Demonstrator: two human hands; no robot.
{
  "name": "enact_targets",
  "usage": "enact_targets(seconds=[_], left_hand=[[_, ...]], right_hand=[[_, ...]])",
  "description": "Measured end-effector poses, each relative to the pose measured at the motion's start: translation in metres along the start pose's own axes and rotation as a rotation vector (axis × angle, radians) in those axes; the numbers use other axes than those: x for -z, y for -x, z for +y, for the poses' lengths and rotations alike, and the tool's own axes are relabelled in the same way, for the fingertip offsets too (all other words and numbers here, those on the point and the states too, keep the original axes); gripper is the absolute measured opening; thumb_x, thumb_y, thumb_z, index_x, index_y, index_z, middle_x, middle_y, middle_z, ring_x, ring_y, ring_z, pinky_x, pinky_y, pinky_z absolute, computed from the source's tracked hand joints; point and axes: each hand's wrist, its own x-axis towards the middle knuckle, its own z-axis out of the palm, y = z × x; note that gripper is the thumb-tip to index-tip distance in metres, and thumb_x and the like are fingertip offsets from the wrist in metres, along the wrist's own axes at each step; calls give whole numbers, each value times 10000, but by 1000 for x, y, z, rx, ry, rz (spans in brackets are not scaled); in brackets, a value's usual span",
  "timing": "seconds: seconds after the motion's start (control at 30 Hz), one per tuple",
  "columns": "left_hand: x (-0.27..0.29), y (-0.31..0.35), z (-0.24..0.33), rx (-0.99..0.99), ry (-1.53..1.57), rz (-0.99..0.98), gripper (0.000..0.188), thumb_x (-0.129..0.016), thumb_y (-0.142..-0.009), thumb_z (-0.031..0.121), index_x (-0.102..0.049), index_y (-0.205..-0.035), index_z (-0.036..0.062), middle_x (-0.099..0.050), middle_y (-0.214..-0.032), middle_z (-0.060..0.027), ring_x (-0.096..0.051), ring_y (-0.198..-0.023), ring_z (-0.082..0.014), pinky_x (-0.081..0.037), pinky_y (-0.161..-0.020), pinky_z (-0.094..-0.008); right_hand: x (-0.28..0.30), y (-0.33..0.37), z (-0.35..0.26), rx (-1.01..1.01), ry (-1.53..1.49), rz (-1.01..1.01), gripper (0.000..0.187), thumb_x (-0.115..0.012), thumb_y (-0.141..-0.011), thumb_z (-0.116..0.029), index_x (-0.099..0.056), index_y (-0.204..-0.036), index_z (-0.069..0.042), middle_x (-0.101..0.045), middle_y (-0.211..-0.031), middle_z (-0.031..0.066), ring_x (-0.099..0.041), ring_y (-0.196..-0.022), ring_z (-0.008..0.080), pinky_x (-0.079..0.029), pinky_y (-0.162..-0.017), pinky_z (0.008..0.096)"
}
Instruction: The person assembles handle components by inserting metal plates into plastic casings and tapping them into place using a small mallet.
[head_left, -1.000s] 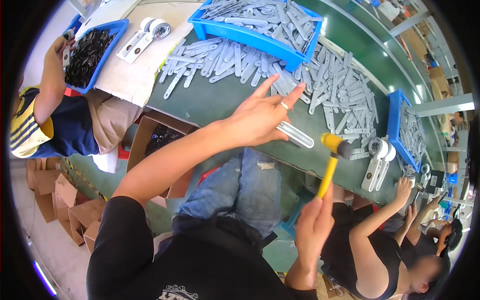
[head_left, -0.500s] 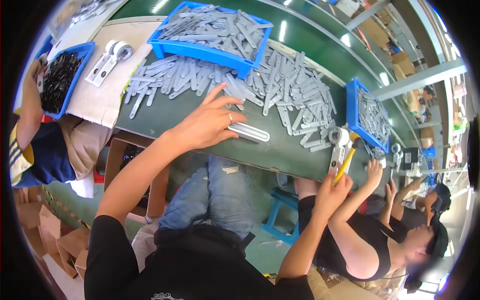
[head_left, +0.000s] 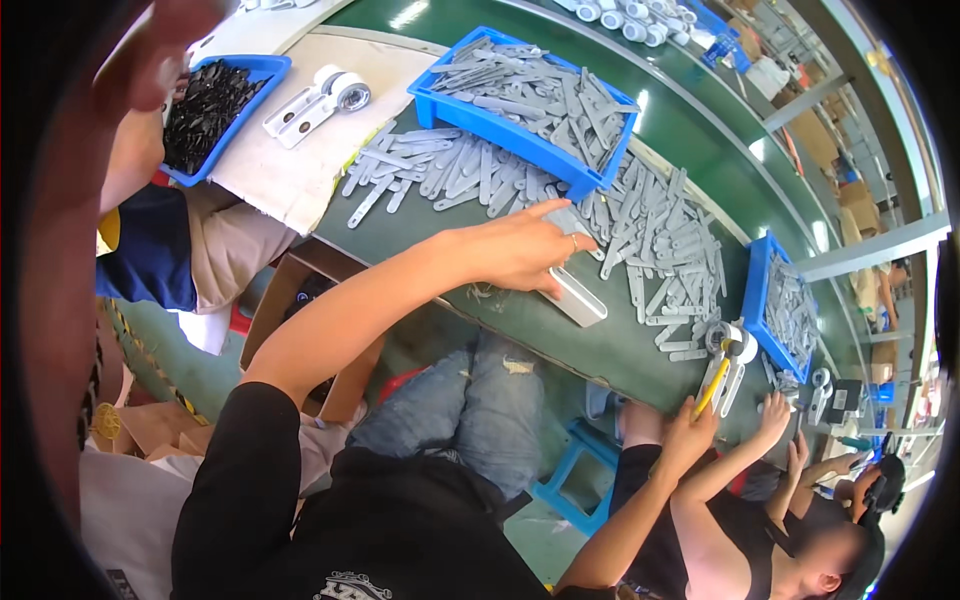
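Observation:
My left hand (head_left: pixel 525 248) pinches a long, pale channel-shaped casing (head_left: pixel 580 300) against the green tabletop, thumb on its near end. My right hand (head_left: pixel 690 432) is closed round the yellow handle of a small hammer (head_left: pixel 712 388), whose head lies by a white part with a round end (head_left: pixel 732 345). Just beyond my left hand spreads a heap of flat grey strips (head_left: pixel 660 250). More grey strips fill a blue tray (head_left: pixel 500 112) standing over the heap.
At left are a blue bin of black pieces (head_left: pixel 215 115) and a white round-ended assembly (head_left: pixel 318 105) on a cloth. A co-worker's blurred arm (head_left: pixel 110 110) crosses the left edge. Another blue tray (head_left: pixel 752 290) and a co-worker's hand (head_left: pixel 772 420) are at right. A blue stool (head_left: pixel 575 470) stands below.
The view has shifted, so the bench sits farther right. The casing under my left hand has turned, its far end now pointing more toward me. A blurred arm has come in at left.

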Motion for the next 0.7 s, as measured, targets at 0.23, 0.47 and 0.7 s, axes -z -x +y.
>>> enact_targets(seconds=[0.23, 0.47, 0.7], left_hand=[[-2, 62, -3, -24, -84, 472, 304, -805, -876, 259, -783, -1157, 145, -725, -927, -89, -693, -935, -309, -542, -900, -455], [62, 188, -106, 559, -487, 908, 337, -843, -842, 191, -799, -1163, 97, -764, -980, -161, -711, -943, -363, -557, -895, -447], [84, 226, -190, 711, -856, 761, 319, -786, -865, 221, -812, -1176, 156, -777, -994, -124, -656, -1096, -297, -476, -998, -443]], right_hand=[[26, 15, -5, 68, -158, 285, 317, -608, -1066, -104, -652, -1333, 61, -673, -1286, 201, -625, -1118, 319, -481, -978, 401], [57, 24, -62, -239, -936, 15, 460, -626, -1064, -85, -489, -1492, 13, -619, -918, 70, -361, -442, 34, -274, -390, 213], [29, 24, -122, -636, -1459, -749, 423, -637, -1055, -122, -527, -1451, -25, -667, -936, 84, -380, -437, 26, -258, -348, 198]])
